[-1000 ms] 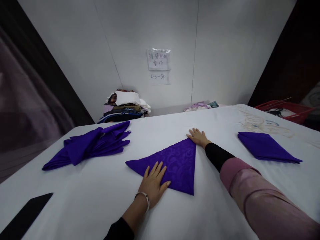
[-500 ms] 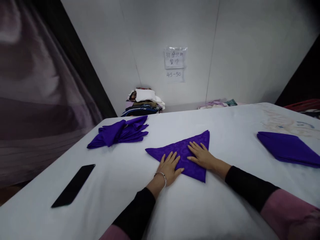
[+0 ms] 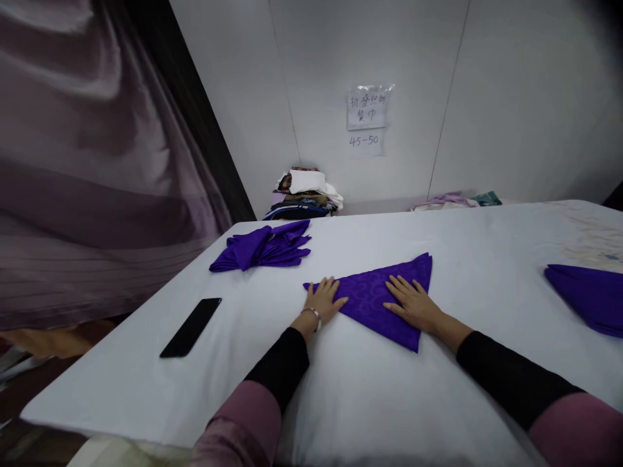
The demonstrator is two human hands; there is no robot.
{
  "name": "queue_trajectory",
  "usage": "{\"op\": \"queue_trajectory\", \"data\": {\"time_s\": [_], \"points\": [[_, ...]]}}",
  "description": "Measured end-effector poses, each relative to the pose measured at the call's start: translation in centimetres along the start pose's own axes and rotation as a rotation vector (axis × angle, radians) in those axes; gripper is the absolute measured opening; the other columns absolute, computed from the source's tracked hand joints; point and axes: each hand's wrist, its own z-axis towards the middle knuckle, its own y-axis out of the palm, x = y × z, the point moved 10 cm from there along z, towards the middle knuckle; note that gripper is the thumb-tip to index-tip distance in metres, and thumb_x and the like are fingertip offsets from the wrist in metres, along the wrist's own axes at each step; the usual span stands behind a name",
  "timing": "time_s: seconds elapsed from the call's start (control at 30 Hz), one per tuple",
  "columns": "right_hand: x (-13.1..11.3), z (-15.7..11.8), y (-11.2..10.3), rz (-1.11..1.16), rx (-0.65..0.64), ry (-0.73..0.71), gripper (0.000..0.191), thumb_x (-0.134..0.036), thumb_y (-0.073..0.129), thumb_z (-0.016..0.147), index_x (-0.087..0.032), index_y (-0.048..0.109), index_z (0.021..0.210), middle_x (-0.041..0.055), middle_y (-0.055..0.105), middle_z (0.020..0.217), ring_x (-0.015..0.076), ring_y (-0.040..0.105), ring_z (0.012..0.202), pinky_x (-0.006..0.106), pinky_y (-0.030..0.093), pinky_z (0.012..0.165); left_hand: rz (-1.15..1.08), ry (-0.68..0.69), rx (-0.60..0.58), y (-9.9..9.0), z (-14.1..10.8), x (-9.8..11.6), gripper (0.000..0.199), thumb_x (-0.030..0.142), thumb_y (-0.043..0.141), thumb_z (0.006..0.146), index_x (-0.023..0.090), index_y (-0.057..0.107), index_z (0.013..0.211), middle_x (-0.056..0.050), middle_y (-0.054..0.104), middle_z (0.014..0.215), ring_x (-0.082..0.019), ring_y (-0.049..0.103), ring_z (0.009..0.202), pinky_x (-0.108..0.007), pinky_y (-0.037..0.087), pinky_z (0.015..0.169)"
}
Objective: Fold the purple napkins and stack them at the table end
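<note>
A purple patterned cloth, folded into a triangle, lies flat on the white-covered table. My left hand, with a bracelet at the wrist, rests with fingers spread over the cloth's narrow left end, partly covering it. Near the wide right end, my right hand lies flat on the cloth, fingers apart. Neither hand grips anything.
Crumpled purple cloths lie at the back left, with a black flat object nearer the front. Another folded purple cloth is at the right edge. Stacked clothes stand behind the table, below a paper sign.
The view has turned left, showing more of the table's left side. My left hand has slid along the triangle to its left tip; my right hand stays on the wide end.
</note>
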Motion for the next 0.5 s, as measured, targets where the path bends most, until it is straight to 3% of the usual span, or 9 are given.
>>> {"op": "queue_trajectory", "data": {"time_s": [0.07, 0.17, 0.27, 0.3, 0.37, 0.4, 0.5], "points": [[0.0, 0.0, -0.1, 0.007, 0.008, -0.003, 0.076, -0.069, 0.019, 0.086, -0.02, 0.026, 0.144, 0.0076, 0.021, 0.15, 0.0267, 0.012, 0.138, 0.052, 0.01, 0.109, 0.013, -0.105, 0.018, -0.6, -0.1, -3.7, 0.061, 0.051, 0.029, 0.089, 0.016, 0.032, 0.139, -0.014, 0.024, 0.149, -0.032, 0.016, 0.138, -0.063, 0.009, 0.106], [0.0, 0.0, 0.0, 0.0, 0.008, 0.001, 0.076, -0.069, 0.019, 0.086, -0.02, 0.026, 0.144, 0.0075, 0.02, 0.15, 0.0263, 0.013, 0.138, 0.051, 0.01, 0.11, 0.016, -0.344, 0.072, -2.1, -1.1, -9.7, 0.056, 0.048, 0.03, 0.089, 0.021, 0.034, 0.138, -0.009, 0.022, 0.15, -0.029, 0.015, 0.138, -0.061, 0.009, 0.108], [0.0, 0.0, 0.0, -0.015, 0.007, 0.004, 0.075, -0.068, 0.019, 0.086, -0.02, 0.026, 0.144, 0.0069, 0.02, 0.15, 0.0256, 0.013, 0.138, 0.05, 0.011, 0.11, 0.016, -0.522, 0.134, -3.8, -2.3, -12.6, 0.056, 0.046, 0.027, 0.09, 0.018, 0.035, 0.138, -0.012, 0.024, 0.149, -0.031, 0.017, 0.138, -0.06, 0.013, 0.108], [0.0, 0.1, 0.1, -0.02, 0.009, 0.002, 0.075, -0.068, 0.019, 0.087, -0.021, 0.027, 0.144, 0.0068, 0.021, 0.15, 0.0256, 0.013, 0.138, 0.05, 0.011, 0.11, 0.017, -0.546, 0.157, -4.2, -2.4, -12.4, 0.056, 0.046, 0.025, 0.09, 0.018, 0.034, 0.138, -0.013, 0.025, 0.149, -0.031, 0.017, 0.138, -0.059, 0.014, 0.108], [0.0, 0.1, 0.1, -0.03, 0.017, -0.005, 0.074, -0.068, 0.019, 0.087, -0.021, 0.027, 0.143, 0.0074, 0.021, 0.15, 0.0261, 0.014, 0.137, 0.051, 0.012, 0.109, 0.031, -0.502, 0.203, -4.7, -2.1, -10.0, 0.055, 0.046, 0.021, 0.092, 0.019, 0.034, 0.138, -0.011, 0.026, 0.149, -0.028, 0.017, 0.138, -0.054, 0.014, 0.11], [0.0, 0.1, 0.1, -0.034, 0.023, -0.007, 0.074, -0.068, 0.02, 0.087, -0.021, 0.028, 0.143, 0.0078, 0.022, 0.149, 0.0266, 0.015, 0.137, 0.052, 0.013, 0.109, 0.041, -0.435, 0.219, -4.7, -1.7, -7.9, 0.054, 0.046, 0.021, 0.092, 0.022, 0.034, 0.138, -0.008, 0.026, 0.149, -0.025, 0.016, 0.138, -0.051, 0.013, 0.111], [-0.1, 0.2, -0.2, -0.027, 0.04, -0.01, 0.072, -0.066, 0.022, 0.088, -0.02, 0.029, 0.143, 0.0088, 0.023, 0.149, 0.0291, 0.017, 0.137, 0.053, 0.015, 0.108, 0.11, -0.051, 0.214, -3.0, -0.2, 0.3, 0.052, 0.046, 0.024, 0.092, 0.023, 0.035, 0.137, -0.005, 0.029, 0.149, -0.023, 0.016, 0.139, -0.049, 0.011, 0.113]]}}
